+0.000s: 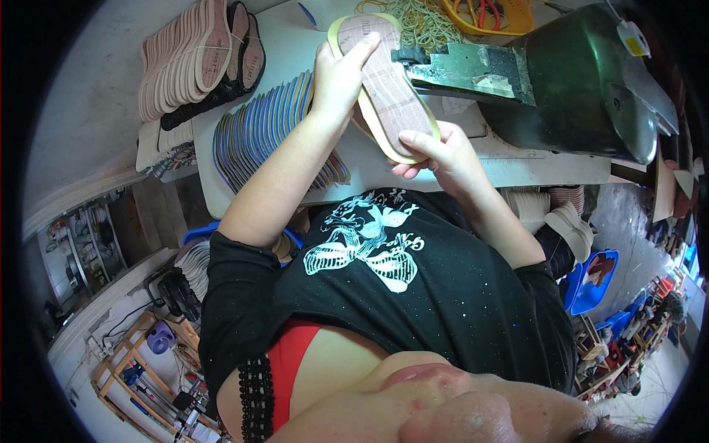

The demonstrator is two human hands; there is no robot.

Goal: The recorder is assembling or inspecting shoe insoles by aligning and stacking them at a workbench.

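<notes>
Near the top centre of the frame, both hands hold a yellow-edged shoe insole [384, 81] over the white tabletop [517, 166]. The left hand [338, 77] fingers are clasped around its upper edge; the right hand [439, 151] fingers pinch its lower end. A dark green machine [583, 81] stands just right; fanned blue-edged insoles [255, 136] lie left.

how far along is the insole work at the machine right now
Done, it seems: a fanned row of blue-edged insoles lies on the table. In hand: left hand and right hand hold one yellow-rimmed insole against the green machine. Left: probably the pink stack, though that's uncertain.
</notes>
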